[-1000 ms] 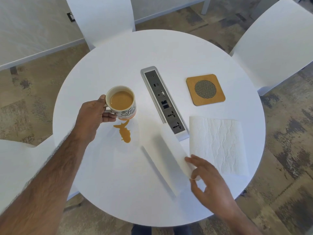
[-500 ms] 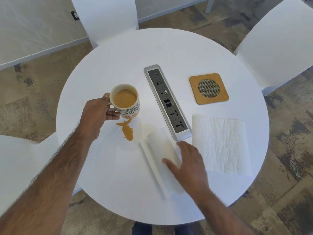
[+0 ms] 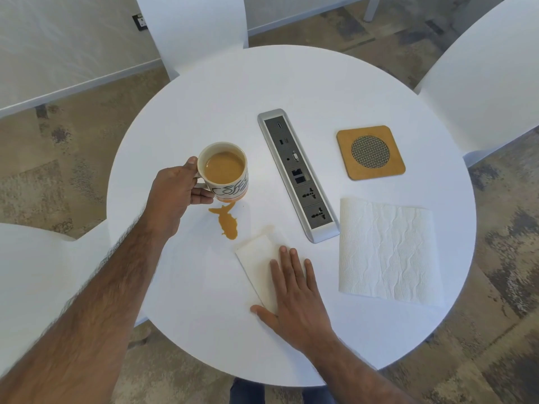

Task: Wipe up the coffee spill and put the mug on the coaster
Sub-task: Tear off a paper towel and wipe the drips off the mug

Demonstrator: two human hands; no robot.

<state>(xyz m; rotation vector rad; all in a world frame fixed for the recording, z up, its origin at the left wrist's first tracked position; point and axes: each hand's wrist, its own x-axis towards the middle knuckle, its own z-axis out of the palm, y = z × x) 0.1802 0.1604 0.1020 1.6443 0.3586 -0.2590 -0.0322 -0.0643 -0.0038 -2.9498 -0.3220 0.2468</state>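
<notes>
A white mug [image 3: 226,173] full of coffee stands left of centre on the round white table [image 3: 291,83]. My left hand [image 3: 178,193] grips its handle. Just below the mug lies a brown coffee spill [image 3: 227,224]. A folded white paper towel [image 3: 256,266] lies flat on the table right below the spill, its top corner close to the puddle. My right hand [image 3: 294,293] presses on the towel with straight, spread fingers. The square cork coaster [image 3: 370,153] sits at the right, bare.
A silver power and socket strip [image 3: 300,176] runs diagonally through the table's middle, between mug and coaster. A larger unfolded paper towel sheet [image 3: 388,252] lies at the right front. White chairs [image 3: 189,24] stand around the table.
My right hand has laid the folded towel flat and slid it left and up toward the spill, now pressing it with a flat palm. The left hand still holds the mug in place.
</notes>
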